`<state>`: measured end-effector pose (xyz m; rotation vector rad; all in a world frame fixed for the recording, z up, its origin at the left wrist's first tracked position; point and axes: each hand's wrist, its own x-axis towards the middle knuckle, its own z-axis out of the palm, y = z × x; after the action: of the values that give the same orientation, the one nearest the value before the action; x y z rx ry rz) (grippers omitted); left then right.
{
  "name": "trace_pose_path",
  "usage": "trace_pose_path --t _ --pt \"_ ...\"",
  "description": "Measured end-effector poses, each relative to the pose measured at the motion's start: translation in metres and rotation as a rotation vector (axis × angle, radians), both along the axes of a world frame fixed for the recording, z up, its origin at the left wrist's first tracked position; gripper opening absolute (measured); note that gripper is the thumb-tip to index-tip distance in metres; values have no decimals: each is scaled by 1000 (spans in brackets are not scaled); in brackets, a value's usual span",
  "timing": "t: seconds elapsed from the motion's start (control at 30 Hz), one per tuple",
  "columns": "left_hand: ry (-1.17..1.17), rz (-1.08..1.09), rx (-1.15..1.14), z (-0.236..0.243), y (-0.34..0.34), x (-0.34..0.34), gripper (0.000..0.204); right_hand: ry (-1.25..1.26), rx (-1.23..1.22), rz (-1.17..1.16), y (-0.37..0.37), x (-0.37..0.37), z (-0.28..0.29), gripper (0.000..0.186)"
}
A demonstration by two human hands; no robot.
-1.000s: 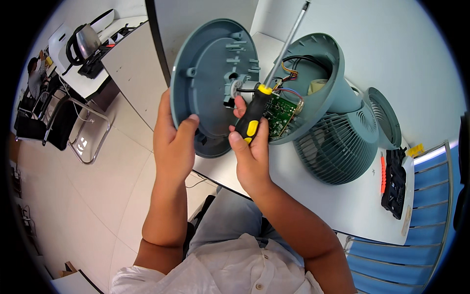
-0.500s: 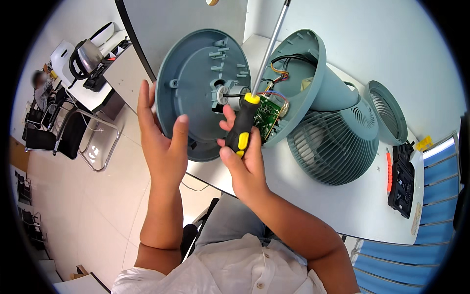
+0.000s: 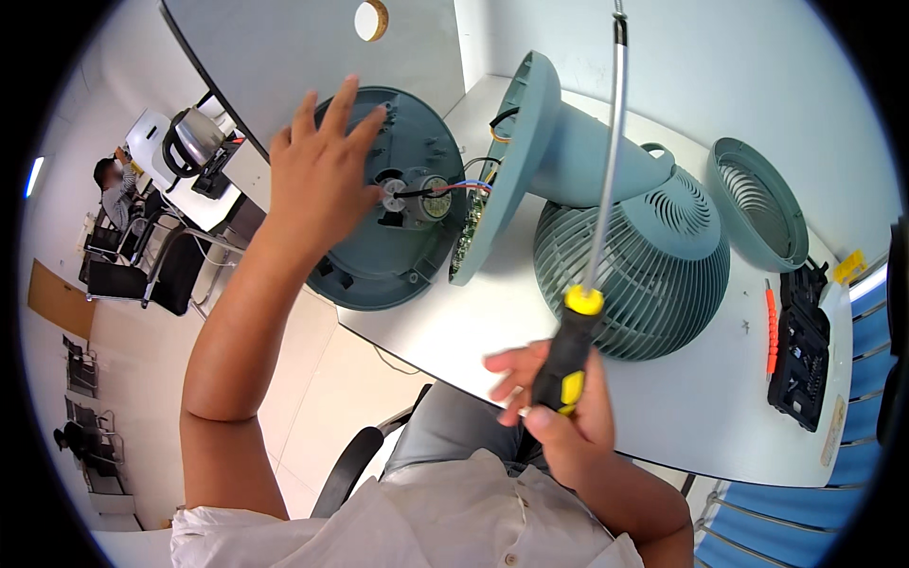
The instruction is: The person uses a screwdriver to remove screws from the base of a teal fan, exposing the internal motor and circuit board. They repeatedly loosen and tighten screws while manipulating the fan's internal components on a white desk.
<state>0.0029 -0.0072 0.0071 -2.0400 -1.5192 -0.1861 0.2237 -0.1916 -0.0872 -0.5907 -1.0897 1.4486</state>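
Note:
My right hand (image 3: 573,417) grips a long screwdriver (image 3: 603,189) by its black and yellow handle, the shaft pointing up and away; a small screw-like piece shows at its tip. My left hand (image 3: 327,170) is spread over the round grey-green base cover (image 3: 398,270), though I cannot tell how firmly it touches. Inside the cover sits a small round motor (image 3: 434,201). Wires (image 3: 464,186) run from there to a green circuit board (image 3: 466,237) in the tilted fan stand (image 3: 535,151). The caged fan head (image 3: 634,275) lies on the table, joined to the stand.
A round slotted cover (image 3: 757,204) leans at the back right. On the white table (image 3: 682,407) lie an orange-shafted tool (image 3: 772,331) and a black bit case (image 3: 803,350). A grey panel (image 3: 284,57) stands behind. A kettle (image 3: 194,142) and a seated person (image 3: 115,189) are far left.
The base cover has gone down flatter onto the table and the stand has turned. My left hand has moved up over the cover; my right hand has drawn back rightward with the screwdriver.

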Motion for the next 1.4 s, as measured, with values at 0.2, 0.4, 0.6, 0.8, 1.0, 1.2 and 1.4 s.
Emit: trace_pose_path --t 0.2,0.4,0.6,0.8,1.0,1.2,1.4 --pt "24 -1 2 -5 4 -3 82 -64 -67 -251 -27 59 -13 43" --pt "35 52 16 -9 7 5 80 -87 -82 -344 -35 86 -25 48" --pt "54 88 3 -8 6 7 79 -189 -312 -468 -37 91 -17 69" --pt "43 49 3 -7 9 6 78 -412 -283 -632 -37 117 -4 80" --pt "46 51 9 -7 11 6 84 -587 -194 -693 -34 139 3 85" --pt "31 22 8 -8 11 1 86 -547 -247 -626 -27 133 8 85" --pt "23 -5 6 -7 9 4 78 -873 -72 -545 -12 126 55 76"
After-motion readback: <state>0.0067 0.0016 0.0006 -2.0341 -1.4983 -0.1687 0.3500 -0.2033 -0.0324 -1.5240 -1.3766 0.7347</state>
